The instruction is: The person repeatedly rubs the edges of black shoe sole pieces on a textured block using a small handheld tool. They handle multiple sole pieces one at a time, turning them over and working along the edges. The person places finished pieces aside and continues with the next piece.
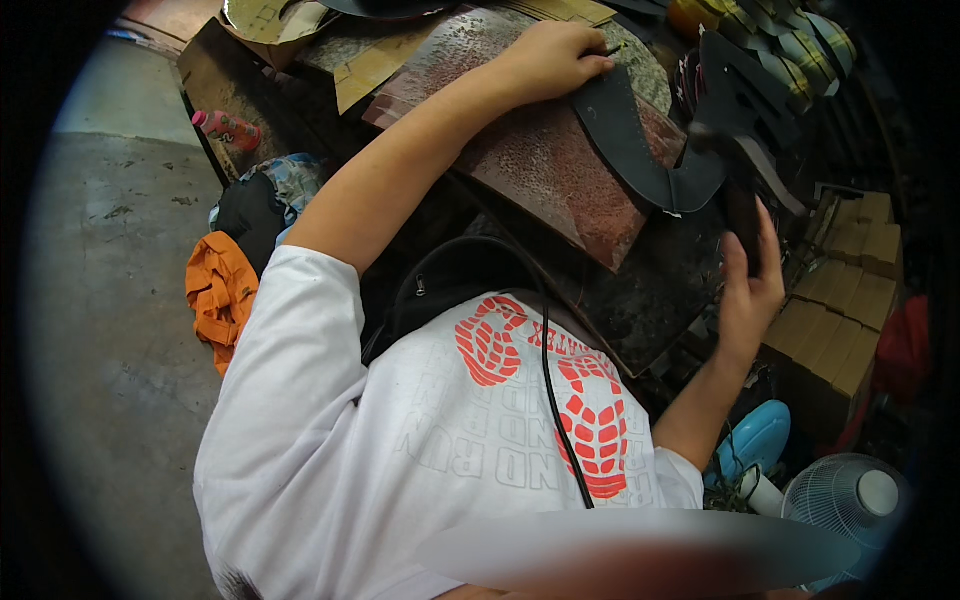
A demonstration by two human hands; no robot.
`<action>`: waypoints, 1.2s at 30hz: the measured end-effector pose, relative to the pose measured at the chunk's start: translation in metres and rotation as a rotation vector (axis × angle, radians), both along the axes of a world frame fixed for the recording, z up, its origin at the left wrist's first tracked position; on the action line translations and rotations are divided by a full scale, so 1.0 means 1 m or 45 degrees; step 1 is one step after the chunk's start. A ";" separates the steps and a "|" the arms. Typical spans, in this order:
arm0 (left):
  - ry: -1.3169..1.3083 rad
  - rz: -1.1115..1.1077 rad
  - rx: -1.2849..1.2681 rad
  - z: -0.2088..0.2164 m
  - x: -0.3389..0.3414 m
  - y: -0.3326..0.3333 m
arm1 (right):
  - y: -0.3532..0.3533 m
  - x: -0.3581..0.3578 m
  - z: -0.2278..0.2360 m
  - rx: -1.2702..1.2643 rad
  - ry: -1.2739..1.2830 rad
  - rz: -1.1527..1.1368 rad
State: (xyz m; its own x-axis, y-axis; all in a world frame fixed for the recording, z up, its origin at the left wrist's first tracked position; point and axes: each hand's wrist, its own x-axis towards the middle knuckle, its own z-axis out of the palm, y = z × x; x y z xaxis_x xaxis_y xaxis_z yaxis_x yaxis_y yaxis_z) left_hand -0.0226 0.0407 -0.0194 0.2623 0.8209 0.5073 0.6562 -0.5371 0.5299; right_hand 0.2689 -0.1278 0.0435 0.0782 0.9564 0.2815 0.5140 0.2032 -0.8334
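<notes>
The work looks partway along, as far as one view can tell: the black curved piece (625, 150) lies across the far right part of a worn reddish board (545, 190) on the dark tabletop (650, 305), its bend towards the near right. A seam line crosses that bend, so the joining there seems done; whether the seam has been flattened along its whole length cannot be judged. The left hand (560, 62) is at the piece's far left end, thumb and fingers close together by its edge — I cannot tell whether they pinch it or only press it down. The right hand (752, 290), nearer and to the right, has its fingers clamped on the handle of a dark hammer-like tool (742, 215), whose head is blurred just beside the bend; contact between the two is unclear. What seems left is finishing this piece — it is under the hands, not set aside. Farther right stand other dark pieces (745, 95), with yellow-and-white bundles (805, 55) beyond them; which of these, if any, are finished does not show.
</notes>
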 end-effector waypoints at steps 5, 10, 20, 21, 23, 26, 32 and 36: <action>-0.102 -0.111 -0.281 0.012 -0.008 -0.022 | 0.009 -0.027 -0.003 0.007 -0.264 0.045; -0.040 -0.155 -0.203 0.021 -0.002 -0.044 | 0.009 -0.032 -0.007 0.006 -0.401 0.099; 0.168 0.245 0.130 0.011 0.010 -0.055 | 0.000 -0.038 0.009 -0.017 -0.094 0.071; 0.204 0.256 0.131 0.013 0.009 -0.055 | -0.002 -0.039 0.007 0.057 -0.148 0.136; 0.271 0.282 0.134 0.019 0.005 -0.055 | -0.004 -0.041 0.000 -0.002 -0.508 0.107; 0.062 0.342 0.524 0.030 -0.005 -0.048 | -0.003 -0.044 -0.013 -0.057 -0.521 0.093; -0.913 -0.127 -0.721 0.032 -0.006 -0.042 | 0.001 -0.042 -0.020 -0.106 -0.455 0.083; -0.700 0.012 -0.411 0.015 0.004 -0.047 | 0.000 -0.040 -0.026 -0.079 -0.449 0.078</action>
